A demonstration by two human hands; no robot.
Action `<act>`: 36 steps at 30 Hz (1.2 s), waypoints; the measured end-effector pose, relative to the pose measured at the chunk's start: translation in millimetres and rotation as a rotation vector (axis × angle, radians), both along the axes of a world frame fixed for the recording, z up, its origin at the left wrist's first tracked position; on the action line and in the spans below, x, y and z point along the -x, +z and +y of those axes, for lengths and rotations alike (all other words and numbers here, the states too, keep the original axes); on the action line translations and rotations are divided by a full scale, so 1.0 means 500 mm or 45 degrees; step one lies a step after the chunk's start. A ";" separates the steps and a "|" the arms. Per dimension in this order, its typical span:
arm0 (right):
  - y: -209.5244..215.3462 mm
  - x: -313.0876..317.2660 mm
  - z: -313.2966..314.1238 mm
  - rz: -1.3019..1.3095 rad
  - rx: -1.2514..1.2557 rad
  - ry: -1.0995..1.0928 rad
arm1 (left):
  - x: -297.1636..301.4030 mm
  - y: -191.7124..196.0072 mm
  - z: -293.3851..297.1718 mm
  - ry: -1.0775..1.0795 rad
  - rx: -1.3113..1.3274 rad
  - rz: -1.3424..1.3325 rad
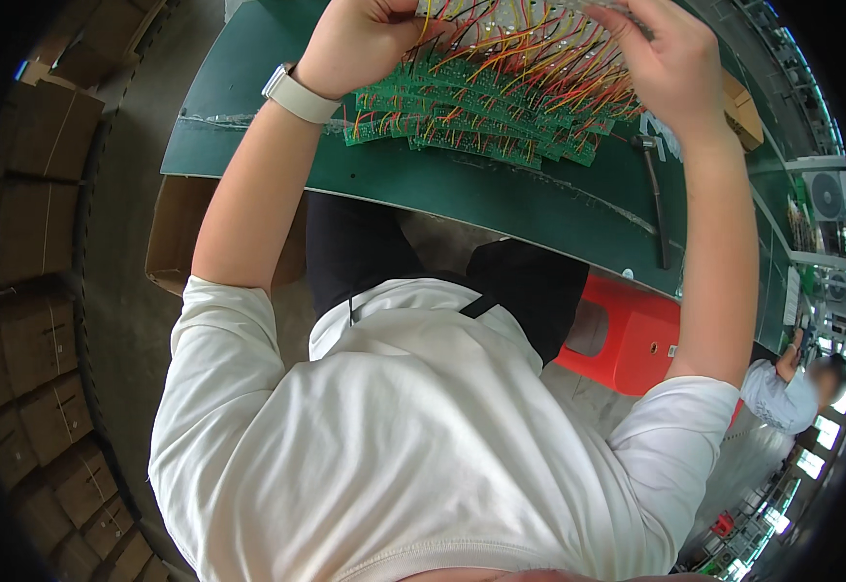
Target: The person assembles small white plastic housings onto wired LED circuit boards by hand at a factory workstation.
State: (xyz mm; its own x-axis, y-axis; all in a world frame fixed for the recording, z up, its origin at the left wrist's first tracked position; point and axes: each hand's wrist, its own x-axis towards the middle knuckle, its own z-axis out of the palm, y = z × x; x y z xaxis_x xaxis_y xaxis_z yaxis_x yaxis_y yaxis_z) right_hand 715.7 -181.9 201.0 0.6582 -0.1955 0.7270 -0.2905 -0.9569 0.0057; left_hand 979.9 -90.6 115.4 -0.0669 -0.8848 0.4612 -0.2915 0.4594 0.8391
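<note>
At the top edge, a pale, spotted panel (530, 16) carries many red, yellow and black wires (551, 60). My left hand (360, 44), with a pale watch band at its wrist, is closed at the panel's left end, its fingertips pinched among the wires. On the other end, my right hand (677, 60) pinches the panel's edge between thumb and fingers. Below the wires, several green circuit boards (462, 124) lie in overlapping rows on the table. The upper part of the panel and some fingertips are cut off by the picture's edge.
The green table (248, 145) has a hammer (658, 199) lying at its right and a cardboard box (741, 109) beyond. A red stool (627, 335) stands under the near edge. Stacked cartons (30, 223) line the left; another person (782, 396) is at far right.
</note>
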 end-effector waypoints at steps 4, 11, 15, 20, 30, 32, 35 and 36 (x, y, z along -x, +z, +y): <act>0.062 0.010 -0.011 0.226 -0.743 -0.173 | 0.015 -0.003 -0.022 -0.068 -0.062 0.110; 0.070 0.006 -0.084 0.453 -1.233 0.005 | 0.011 -0.010 -0.026 -0.086 0.002 0.072; 0.051 0.004 -0.106 0.570 -1.413 0.062 | 0.020 -0.006 -0.029 -0.011 -0.032 0.038; 0.006 -0.024 -0.039 0.132 -0.565 -0.200 | -0.009 -0.020 -0.032 0.320 -0.162 -0.157; -0.108 -0.017 -0.015 -0.306 0.833 0.002 | 0.011 0.003 -0.025 0.210 -0.094 -0.054; -0.100 -0.006 -0.011 -0.216 0.605 0.009 | -0.006 -0.002 -0.019 0.143 -0.207 -0.073; -0.063 -0.003 -0.032 -0.016 0.079 0.052 | -0.024 -0.010 -0.008 0.106 -0.177 -0.068; -0.021 0.009 -0.003 0.009 -0.386 0.028 | -0.015 -0.007 -0.021 0.034 -0.105 -0.065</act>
State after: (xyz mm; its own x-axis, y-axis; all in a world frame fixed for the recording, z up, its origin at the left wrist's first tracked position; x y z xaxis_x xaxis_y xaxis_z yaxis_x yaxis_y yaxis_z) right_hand 711.3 -183.5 190.7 0.6696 -0.3882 0.6332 -0.2703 -0.9214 -0.2791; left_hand 987.4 -101.3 111.7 -0.0646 -0.9212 0.3836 -0.3460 0.3812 0.8573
